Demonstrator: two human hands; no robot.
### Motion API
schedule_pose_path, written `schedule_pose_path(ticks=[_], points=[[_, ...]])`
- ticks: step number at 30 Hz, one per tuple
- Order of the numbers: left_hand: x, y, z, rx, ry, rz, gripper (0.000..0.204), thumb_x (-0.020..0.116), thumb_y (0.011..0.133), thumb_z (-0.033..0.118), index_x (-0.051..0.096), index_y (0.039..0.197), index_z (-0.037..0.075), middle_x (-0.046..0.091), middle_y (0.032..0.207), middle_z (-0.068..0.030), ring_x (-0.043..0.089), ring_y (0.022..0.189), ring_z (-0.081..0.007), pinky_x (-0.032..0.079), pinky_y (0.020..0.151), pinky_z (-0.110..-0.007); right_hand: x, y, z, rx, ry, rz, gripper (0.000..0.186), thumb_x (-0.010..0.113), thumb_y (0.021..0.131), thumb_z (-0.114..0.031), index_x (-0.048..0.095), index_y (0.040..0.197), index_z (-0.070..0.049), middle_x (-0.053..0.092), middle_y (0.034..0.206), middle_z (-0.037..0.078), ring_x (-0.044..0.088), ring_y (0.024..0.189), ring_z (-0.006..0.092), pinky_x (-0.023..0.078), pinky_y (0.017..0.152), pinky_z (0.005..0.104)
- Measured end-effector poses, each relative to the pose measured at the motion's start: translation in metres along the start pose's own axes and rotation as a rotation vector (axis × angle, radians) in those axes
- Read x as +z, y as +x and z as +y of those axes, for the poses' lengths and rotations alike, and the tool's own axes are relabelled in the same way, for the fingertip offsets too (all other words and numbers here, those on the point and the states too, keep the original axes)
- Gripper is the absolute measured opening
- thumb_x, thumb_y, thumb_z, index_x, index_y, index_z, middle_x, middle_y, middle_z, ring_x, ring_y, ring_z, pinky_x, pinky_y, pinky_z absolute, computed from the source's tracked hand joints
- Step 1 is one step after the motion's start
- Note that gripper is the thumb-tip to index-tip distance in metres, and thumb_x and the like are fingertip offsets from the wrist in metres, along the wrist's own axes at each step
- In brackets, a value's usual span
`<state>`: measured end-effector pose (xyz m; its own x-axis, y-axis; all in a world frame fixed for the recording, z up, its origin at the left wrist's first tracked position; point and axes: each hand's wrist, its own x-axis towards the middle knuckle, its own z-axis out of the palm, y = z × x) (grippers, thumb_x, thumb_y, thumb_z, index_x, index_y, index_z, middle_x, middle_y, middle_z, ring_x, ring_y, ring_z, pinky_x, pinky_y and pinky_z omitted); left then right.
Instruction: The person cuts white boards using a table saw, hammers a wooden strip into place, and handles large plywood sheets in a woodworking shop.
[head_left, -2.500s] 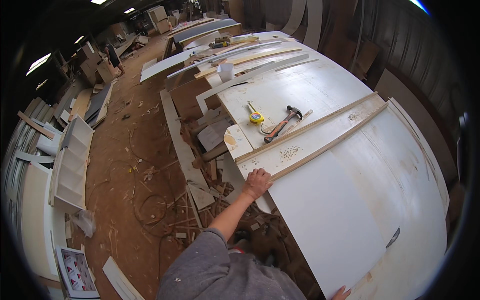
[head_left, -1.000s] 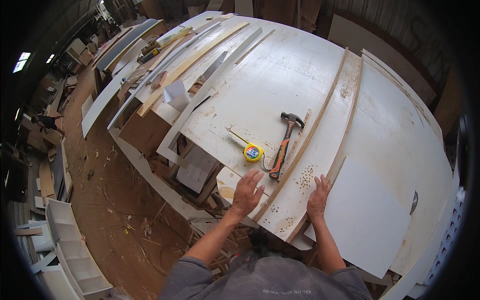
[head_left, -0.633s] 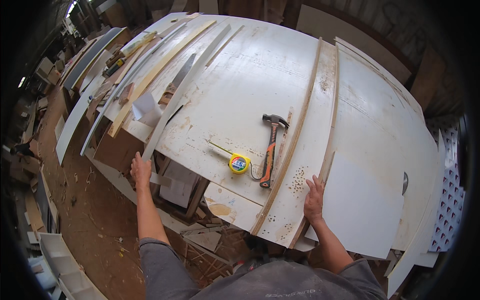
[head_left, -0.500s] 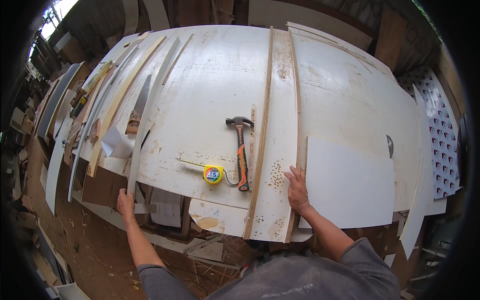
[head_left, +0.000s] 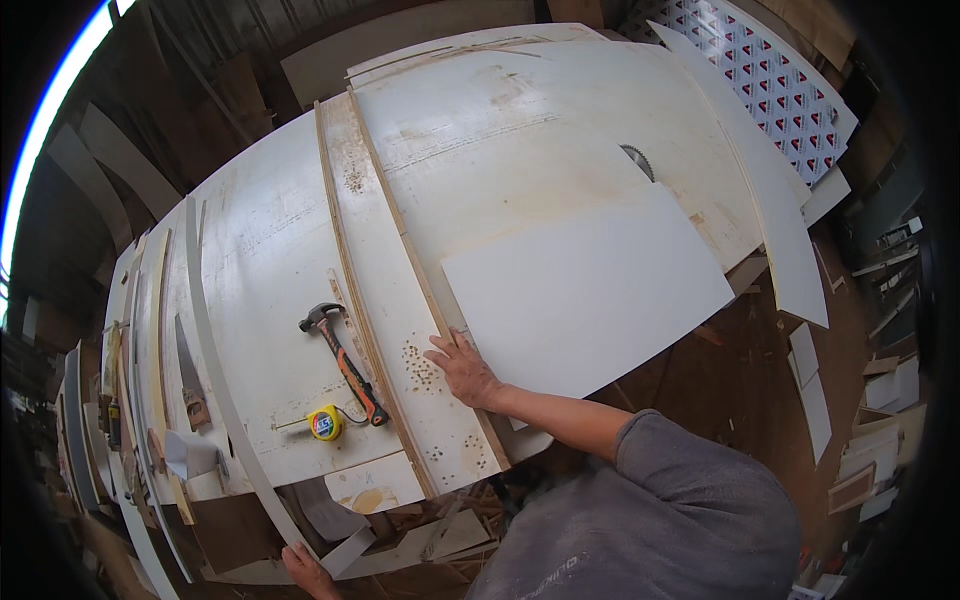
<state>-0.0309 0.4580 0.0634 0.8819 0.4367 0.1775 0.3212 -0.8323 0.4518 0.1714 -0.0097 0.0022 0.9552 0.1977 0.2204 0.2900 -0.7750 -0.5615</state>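
Observation:
Near the bottom, my left hand is closed round the near end of a long white strip. My right hand, fingers spread, rests on a narrow white board with small holes, by its right wooden rail. Left of that board lie a claw hammer with an orange and black handle and a yellow tape measure, partly extended. A handsaw lies beside the long strip. To the right of my right hand is a blank white sheet, with part of a circular blade showing beyond it.
The large white worktable spreads across the view. Stacked strips and offcuts crowd its left end. A patterned sheet and curved white panels are at the right. Below, scraps lie on the brown floor; boards lean behind the table.
My left hand has moved leftward from the middle boards onto the long strip and grips it. My right hand stays by the rail. The view has swung right, showing more patterned sheet.

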Motion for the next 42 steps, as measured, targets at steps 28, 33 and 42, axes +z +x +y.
schedule_pose_path(ticks=[28, 33, 42], points=[[0.164, -0.197, 0.361, 0.107, 0.041, -0.063, 0.019, 0.06, 0.088, 0.014, 0.05, 0.092, -0.001, 0.049, 0.102, -0.0182, 0.047, 0.099, -0.0378, 0.038, 0.085, -0.049, -0.331, -0.284, 0.398, 0.653, -0.432, 0.532, 0.045, 0.057, 0.089, -0.017, 0.047, 0.13, 0.0, 0.047, 0.13, 0.021, 0.043, 0.123, 0.0375, 0.036, 0.103, 0.047], [0.197, -0.193, 0.357, 0.054, 0.055, -0.039, 0.036, 0.064, 0.083, 0.011, 0.046, 0.113, 0.0, 0.049, 0.114, -0.0187, 0.046, 0.109, -0.0389, 0.038, 0.092, -0.049, -0.34, -0.291, 0.396, 0.929, -0.098, 0.461, 0.046, 0.058, 0.09, -0.02, 0.048, 0.129, 0.001, 0.052, 0.124, 0.024, 0.05, 0.116, 0.0404, 0.042, 0.098, 0.0461], [0.2, -0.185, 0.36, 0.289, 0.118, -0.067, 0.067, 0.072, 0.079, 0.017, 0.042, 0.137, 0.004, 0.039, 0.14, -0.0195, 0.036, 0.132, -0.0386, 0.03, 0.108, -0.05, -0.337, -0.273, 0.38, 0.906, -0.083, 0.516, 0.047, 0.059, 0.088, -0.02, 0.051, 0.129, 0.001, 0.053, 0.121, 0.025, 0.05, 0.115, 0.0402, 0.042, 0.099, 0.0437]])
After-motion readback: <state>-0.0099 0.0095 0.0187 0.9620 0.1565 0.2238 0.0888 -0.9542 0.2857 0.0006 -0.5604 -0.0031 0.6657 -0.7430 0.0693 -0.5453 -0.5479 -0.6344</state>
